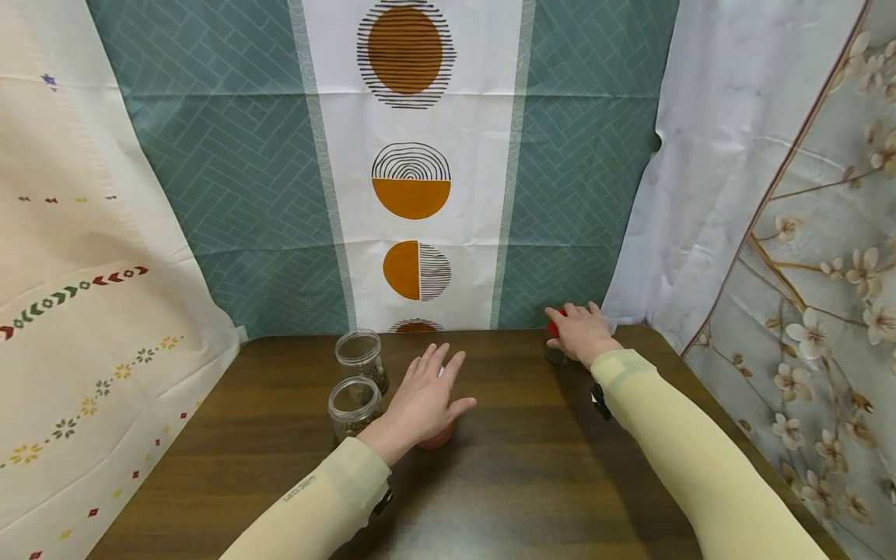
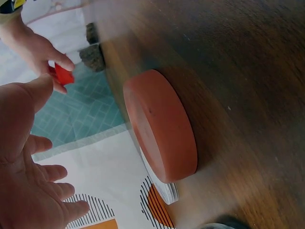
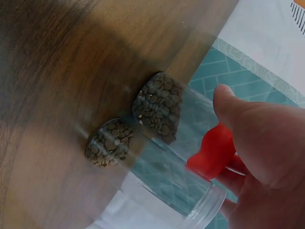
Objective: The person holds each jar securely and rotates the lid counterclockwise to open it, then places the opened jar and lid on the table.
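My right hand [image 1: 582, 336] pinches a small red object [image 3: 212, 151] between thumb and fingers; its exact kind is unclear. The hand is at the mouth of a clear jar [image 3: 159, 107] with brown pellets at its bottom. A second clear jar [image 3: 110, 143], also with pellets, stands beside it. My left hand [image 1: 423, 397] hovers with fingers spread, holding nothing, above a shallow round terracotta-coloured piece [image 2: 167, 126]. That piece lies on the table, mostly hidden by the hand in the head view. A white ridged disc, perhaps a lid [image 2: 166, 188], lies just behind it.
Two more lidless clear jars with brown contents, a back one [image 1: 359, 350] and a front one [image 1: 353, 400], stand left of my left hand. The brown table [image 1: 518, 482] ends at a patterned cloth [image 1: 420, 194] behind and a flowered cloth [image 1: 798, 373] at right.
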Available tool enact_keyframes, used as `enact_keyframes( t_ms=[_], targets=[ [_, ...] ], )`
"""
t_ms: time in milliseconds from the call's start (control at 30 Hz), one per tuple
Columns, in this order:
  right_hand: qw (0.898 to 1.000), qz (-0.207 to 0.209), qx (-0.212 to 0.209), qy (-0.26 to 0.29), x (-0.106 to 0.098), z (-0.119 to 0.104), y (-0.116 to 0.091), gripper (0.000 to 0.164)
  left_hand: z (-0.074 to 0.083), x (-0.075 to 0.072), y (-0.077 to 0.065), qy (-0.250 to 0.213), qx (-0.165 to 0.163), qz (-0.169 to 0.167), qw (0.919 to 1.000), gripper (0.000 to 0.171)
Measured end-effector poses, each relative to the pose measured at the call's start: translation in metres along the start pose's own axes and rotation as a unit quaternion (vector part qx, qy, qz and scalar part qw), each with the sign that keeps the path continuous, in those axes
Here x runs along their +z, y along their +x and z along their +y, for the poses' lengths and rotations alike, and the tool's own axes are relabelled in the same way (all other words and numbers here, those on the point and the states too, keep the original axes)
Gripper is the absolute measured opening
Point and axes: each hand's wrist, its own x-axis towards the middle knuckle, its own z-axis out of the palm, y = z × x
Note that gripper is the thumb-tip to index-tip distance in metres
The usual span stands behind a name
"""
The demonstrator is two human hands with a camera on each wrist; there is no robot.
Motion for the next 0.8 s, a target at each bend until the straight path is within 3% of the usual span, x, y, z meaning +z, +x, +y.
enact_keyframes(
  t_ms=[500,800],
  targets=[
    [1.000,0.017,-0.006,-0.017,-0.002,-0.006,0.000,0.066,-0.002,0.004,0.003,-0.002,-0.005,-0.007,1.0000,0.083],
    [0.997,0.067,-0.033,-0.031,0.006,-0.014,-0.001,0.063,-0.001,0.005,0.002,-0.006,-0.003,-0.004,1.0000,0.083]
  ],
)
